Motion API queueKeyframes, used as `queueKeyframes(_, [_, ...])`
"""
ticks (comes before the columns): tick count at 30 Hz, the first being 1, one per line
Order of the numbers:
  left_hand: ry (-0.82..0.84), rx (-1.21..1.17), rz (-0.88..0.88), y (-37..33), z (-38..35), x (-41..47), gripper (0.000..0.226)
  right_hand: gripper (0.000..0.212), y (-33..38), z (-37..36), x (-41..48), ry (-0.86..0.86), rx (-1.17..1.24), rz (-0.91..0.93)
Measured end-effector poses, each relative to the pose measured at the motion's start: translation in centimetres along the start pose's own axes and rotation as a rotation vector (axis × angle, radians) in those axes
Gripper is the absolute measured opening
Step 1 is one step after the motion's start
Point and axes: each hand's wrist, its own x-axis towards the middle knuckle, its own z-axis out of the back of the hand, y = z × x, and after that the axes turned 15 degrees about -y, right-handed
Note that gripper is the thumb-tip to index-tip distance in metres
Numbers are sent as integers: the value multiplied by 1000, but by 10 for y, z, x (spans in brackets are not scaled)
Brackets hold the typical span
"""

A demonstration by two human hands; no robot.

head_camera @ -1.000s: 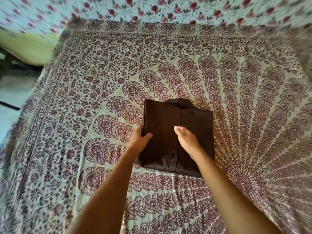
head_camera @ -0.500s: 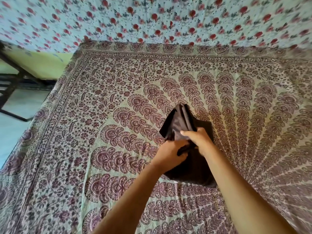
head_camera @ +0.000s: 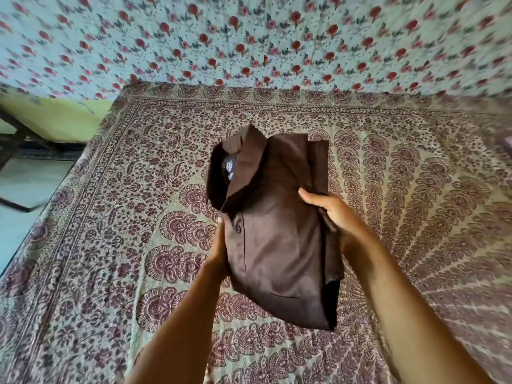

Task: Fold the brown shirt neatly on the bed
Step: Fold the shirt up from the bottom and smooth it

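Note:
The brown shirt, folded into a rectangle with collar and button placket facing me, is lifted above the bed. My left hand holds its left edge from behind, mostly hidden by the cloth. My right hand grips the right edge, thumb on the front and fingers behind. A small white label shows inside the collar. The shirt's lower corner hangs down toward the bedspread.
The bed is covered with a maroon and cream patterned spread. A floral cloth lies along its far side. At the left are the bed's edge, a pale floor and a dark frame.
The shirt lay flat face-down on the bed a second ago. Both hands picked it up, turned it over and raised it, so its collar side faces me.

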Motion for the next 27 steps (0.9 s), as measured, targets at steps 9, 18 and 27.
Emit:
queueKeyframes(9, [-89, 33, -86, 15, 64, 23, 59, 39, -91, 41, 38, -123, -4, -201])
queueKeyframes(18, [-186, 507, -223, 68, 55, 45, 66, 40, -200, 60, 45, -606, -373, -197])
queueKeyframes(27, [-382, 681, -319, 73, 43, 56, 45, 29, -227, 45, 30, -820, -836, 169])
